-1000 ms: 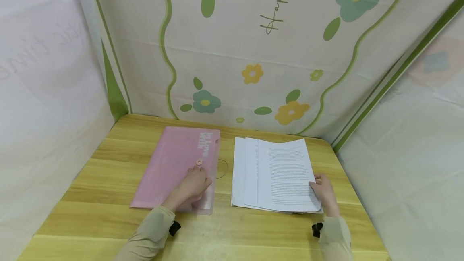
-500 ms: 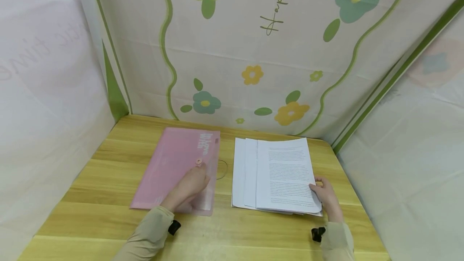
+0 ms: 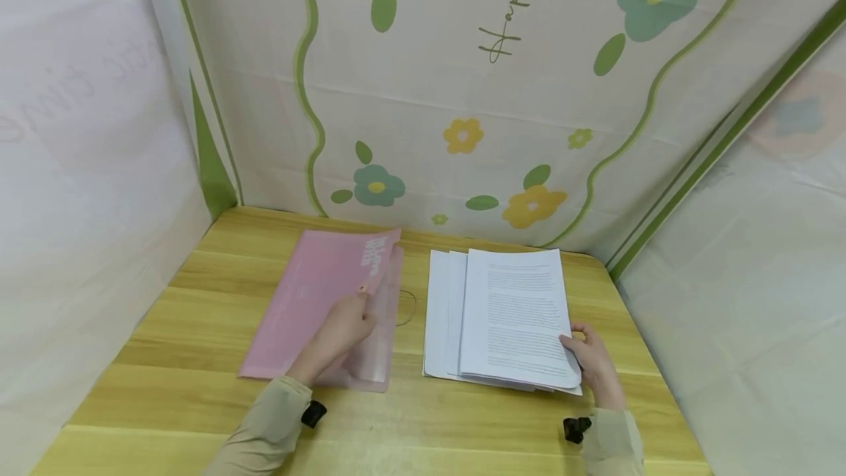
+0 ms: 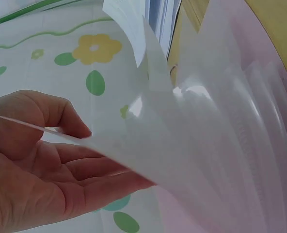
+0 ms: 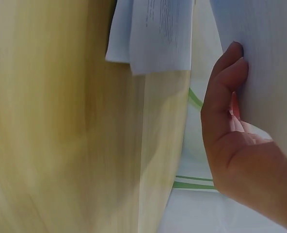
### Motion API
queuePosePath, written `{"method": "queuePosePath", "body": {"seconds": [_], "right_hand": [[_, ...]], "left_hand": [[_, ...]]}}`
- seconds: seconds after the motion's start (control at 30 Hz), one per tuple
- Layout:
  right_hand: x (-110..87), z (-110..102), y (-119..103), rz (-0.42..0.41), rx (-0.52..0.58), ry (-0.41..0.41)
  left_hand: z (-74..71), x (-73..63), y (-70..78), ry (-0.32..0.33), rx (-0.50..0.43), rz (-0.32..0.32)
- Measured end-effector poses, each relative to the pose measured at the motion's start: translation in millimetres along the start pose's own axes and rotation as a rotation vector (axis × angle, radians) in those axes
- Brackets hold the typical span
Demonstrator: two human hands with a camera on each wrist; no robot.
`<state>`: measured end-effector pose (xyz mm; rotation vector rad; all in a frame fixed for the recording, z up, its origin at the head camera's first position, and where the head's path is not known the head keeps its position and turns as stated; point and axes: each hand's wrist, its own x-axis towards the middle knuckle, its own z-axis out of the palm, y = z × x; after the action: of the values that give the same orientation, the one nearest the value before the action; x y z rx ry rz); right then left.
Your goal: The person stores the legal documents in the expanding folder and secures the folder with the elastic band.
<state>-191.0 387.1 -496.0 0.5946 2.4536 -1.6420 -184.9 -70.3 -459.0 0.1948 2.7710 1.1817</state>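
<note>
On the left side of the table lies a pink translucent document folder (image 3: 300, 300) with white lettering and a round button (image 3: 362, 289). My left hand (image 3: 335, 329) pinches the edge of its cover, which is raised from the layer beneath. Several clear inner layers (image 4: 231, 131) fan out in the left wrist view. To the right is a stack of white papers (image 3: 439, 314). My right hand (image 3: 595, 366) holds the right edge of the upper printed sheets (image 3: 518, 307), thumb on top. In the right wrist view these sheets (image 5: 272, 63) stand raised, hiding part of that hand.
A thin cord loop (image 3: 408, 307) sticks out between folder and papers. The wooden table (image 3: 410, 424) is bounded by a flowered cloth at the back (image 3: 396, 101) and pale cloth on both sides. Each wrist wears a black device (image 3: 313, 413).
My left hand has shifted slightly left and lifted the folder's cover edge, parting it from the layer below. The upper sheets in my right hand have slid a little left over the stack.
</note>
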Motion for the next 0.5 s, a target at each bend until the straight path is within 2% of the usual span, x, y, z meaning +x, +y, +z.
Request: {"method": "queuePosePath", "body": {"seconds": [0.23, 0.5], "right_hand": [[1.6, 6, -1, 0.001, 0.036, -0.017], [-0.5, 13, -6, 0.001, 0.07, -0.057]], "left_hand": [[-10.3, -0.7, -6.8, 0.046, -0.052, -0.016], [-21.8, -1.8, -14.8, 0.085, -0.098, 0.013]]}}
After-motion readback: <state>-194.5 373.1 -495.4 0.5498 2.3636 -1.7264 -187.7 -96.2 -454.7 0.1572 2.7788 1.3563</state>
